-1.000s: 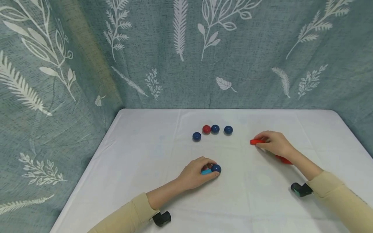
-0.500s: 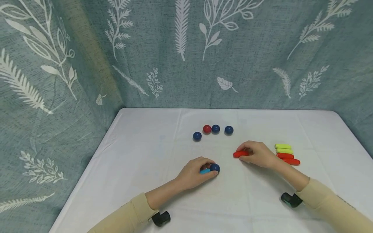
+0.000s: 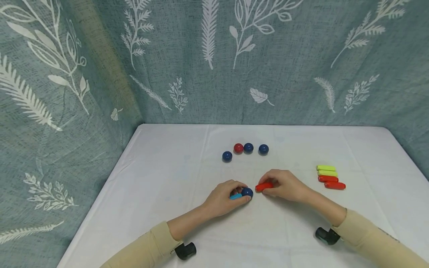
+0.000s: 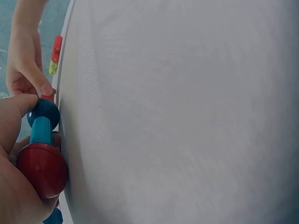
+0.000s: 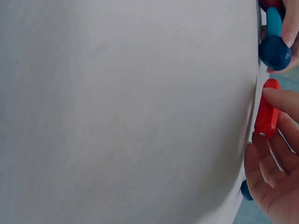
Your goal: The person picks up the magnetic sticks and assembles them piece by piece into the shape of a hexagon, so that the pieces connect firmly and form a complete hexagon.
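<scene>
My left hand (image 3: 222, 199) grips a joined piece: a light blue rod (image 4: 42, 130) with a dark blue ball (image 3: 247, 192) on one end and a dark red ball (image 4: 43, 170) on the other. In the head view the fingers and palm hide the red ball. Between thumb and fingers, my right hand (image 3: 285, 186) pinches a short red rod (image 3: 264, 187). Its far end points at the blue ball, with a narrow gap between them in the right wrist view. A small metal dot (image 5: 263, 134) shows on the rod's near end.
Toward the back of the white-covered table (image 3: 167, 160) lie a red ball (image 3: 238, 148) and several dark blue balls (image 3: 263, 149). On the right, two yellow-green rods (image 3: 326, 168) and two red rods (image 3: 335, 185) lie stacked side by side. A patterned curtain (image 3: 201, 93) borders the table.
My right hand has carried the red rod leftward and nearer to me, up to the blue ball, uncovering the rods on the right. The left hand has stayed almost still.
</scene>
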`<control>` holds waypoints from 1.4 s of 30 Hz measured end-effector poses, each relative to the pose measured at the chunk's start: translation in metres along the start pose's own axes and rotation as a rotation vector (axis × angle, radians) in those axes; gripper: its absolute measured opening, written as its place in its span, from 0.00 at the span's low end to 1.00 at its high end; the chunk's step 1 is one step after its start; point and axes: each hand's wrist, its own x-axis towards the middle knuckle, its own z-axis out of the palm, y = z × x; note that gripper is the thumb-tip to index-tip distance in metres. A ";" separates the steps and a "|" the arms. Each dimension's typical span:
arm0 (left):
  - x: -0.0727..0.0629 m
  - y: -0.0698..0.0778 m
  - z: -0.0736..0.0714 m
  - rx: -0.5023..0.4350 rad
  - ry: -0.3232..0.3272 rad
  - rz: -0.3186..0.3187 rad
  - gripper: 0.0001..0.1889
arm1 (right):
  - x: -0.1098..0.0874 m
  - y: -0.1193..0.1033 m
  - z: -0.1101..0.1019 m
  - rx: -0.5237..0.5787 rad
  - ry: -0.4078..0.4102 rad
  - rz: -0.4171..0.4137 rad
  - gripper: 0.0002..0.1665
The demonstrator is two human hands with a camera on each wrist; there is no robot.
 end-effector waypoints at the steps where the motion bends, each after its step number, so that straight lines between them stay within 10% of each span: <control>1: 0.000 0.000 0.000 -0.003 0.000 0.002 0.15 | 0.000 -0.001 0.001 0.002 -0.004 -0.002 0.13; 14: 0.000 0.001 -0.002 -0.002 -0.009 0.018 0.15 | 0.002 -0.012 0.005 0.023 -0.018 -0.059 0.12; 23: 0.009 0.012 -0.002 0.197 0.071 0.084 0.19 | 0.000 -0.010 0.008 0.052 -0.015 -0.076 0.14; 32: 0.015 0.009 0.006 0.135 0.017 0.085 0.11 | 0.004 -0.013 0.005 0.091 -0.028 -0.053 0.11; 42: 0.012 0.000 0.007 0.087 -0.014 0.073 0.12 | 0.043 0.011 -0.027 -0.012 0.349 0.123 0.19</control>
